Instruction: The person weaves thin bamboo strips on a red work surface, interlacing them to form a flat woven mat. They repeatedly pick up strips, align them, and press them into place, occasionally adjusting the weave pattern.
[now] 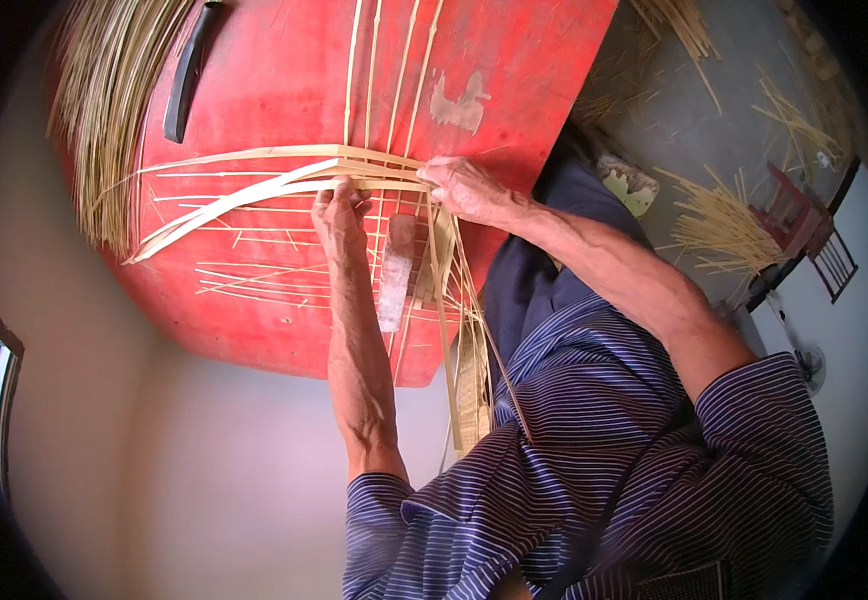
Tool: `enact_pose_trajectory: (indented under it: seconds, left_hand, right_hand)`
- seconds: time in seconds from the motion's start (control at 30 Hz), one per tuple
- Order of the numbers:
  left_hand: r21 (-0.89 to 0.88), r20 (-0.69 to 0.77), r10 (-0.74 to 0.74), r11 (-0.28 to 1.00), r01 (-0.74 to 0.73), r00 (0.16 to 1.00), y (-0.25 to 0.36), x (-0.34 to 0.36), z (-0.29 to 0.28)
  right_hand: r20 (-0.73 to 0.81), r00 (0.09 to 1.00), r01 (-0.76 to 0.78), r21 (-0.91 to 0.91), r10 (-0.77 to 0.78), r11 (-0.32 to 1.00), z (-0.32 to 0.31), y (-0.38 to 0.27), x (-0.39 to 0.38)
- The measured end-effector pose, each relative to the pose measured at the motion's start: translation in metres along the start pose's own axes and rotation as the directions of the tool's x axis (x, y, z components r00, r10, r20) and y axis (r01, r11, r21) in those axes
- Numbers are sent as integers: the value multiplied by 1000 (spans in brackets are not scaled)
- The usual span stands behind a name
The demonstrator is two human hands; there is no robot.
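Pale bamboo strips [244,195] run sideways across the red tabletop [264,100], fanning out to the left. They cross several long thin bamboo strips [395,90] that lie from the far side toward me. My left hand [342,215] is closed at the crossing, its fingertips pinching the sideways strips from the near side. To the right, my right hand [469,192] pinches the right ends of these strips between thumb and fingers. Just below the crossing, a worn oblong block [395,275] rests on the long strips. Loose strip ends [451,340] hang over the table's near edge toward my lap.
A thick bundle of thin strips [119,110] lies along the table's left edge, beside a dark curved tool [186,85]. Thin sticks [274,285] lie at the near left. Across the floor at right are scattered strips [722,225] and a small reddish wooden stool [794,215].
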State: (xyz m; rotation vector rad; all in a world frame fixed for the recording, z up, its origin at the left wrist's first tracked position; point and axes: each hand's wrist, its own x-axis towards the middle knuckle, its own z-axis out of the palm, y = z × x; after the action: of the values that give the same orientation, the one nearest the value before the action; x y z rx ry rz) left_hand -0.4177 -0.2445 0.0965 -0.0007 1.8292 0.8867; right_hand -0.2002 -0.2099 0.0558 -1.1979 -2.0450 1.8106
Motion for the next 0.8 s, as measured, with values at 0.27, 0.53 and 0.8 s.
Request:
enact_pose_trajectory:
  seconds: [0.27,0.53,0.8]
  left_hand:
    - [424,203,591,666,-614,781,8,-14,19]
    - [832,544,483,-200,-518,686,34,0,6]
    - [895,431,161,52,-443,888,11,7,-20]
  right_hand:
    - [50,997,-64,-11,65,998,12,8,2]
    - [-41,999,-14,-58,12,998,6,-2,0]
    - [-145,988,41,-74,-51,996,10,-7,0]
